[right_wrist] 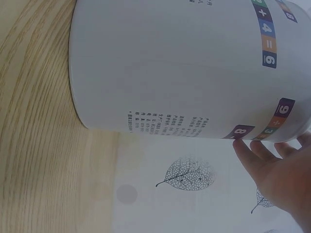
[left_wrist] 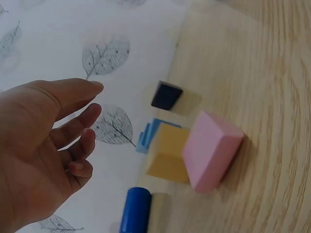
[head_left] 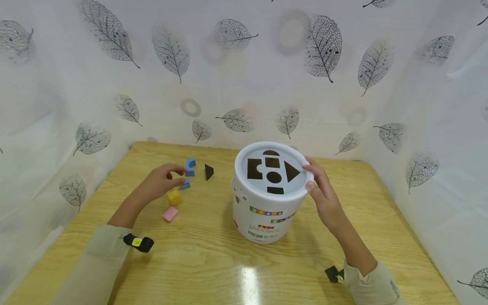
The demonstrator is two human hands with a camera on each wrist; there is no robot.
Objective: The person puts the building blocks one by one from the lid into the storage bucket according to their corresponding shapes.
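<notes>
My left hand point(head_left: 164, 180) hovers over the left of the table with fingers bent loosely and nothing between them; the left wrist view shows the same bare hand point(left_wrist: 46, 141). Near its fingertips are a blue arch-shaped block point(head_left: 190, 162) and a smaller blue block point(head_left: 184, 184). A yellow block point(head_left: 174, 197) and a pink block point(head_left: 170, 214) lie nearer the front. My right hand point(head_left: 324, 195) rests its fingertips and thumb on the right rim of a white shape-sorter bucket point(head_left: 263, 216). In the right wrist view, the fingers point(right_wrist: 247, 154) touch the bucket's printed side.
A dark trapezoid block point(head_left: 209, 171) stands left of the bucket. The left wrist view also shows a dark blue cylinder point(left_wrist: 136, 211). Dark shaped holes pierce the bucket's lid point(head_left: 256, 182). A leaf-patterned curtain point(head_left: 244, 76) surrounds the wooden table point(head_left: 198, 262) at back and sides.
</notes>
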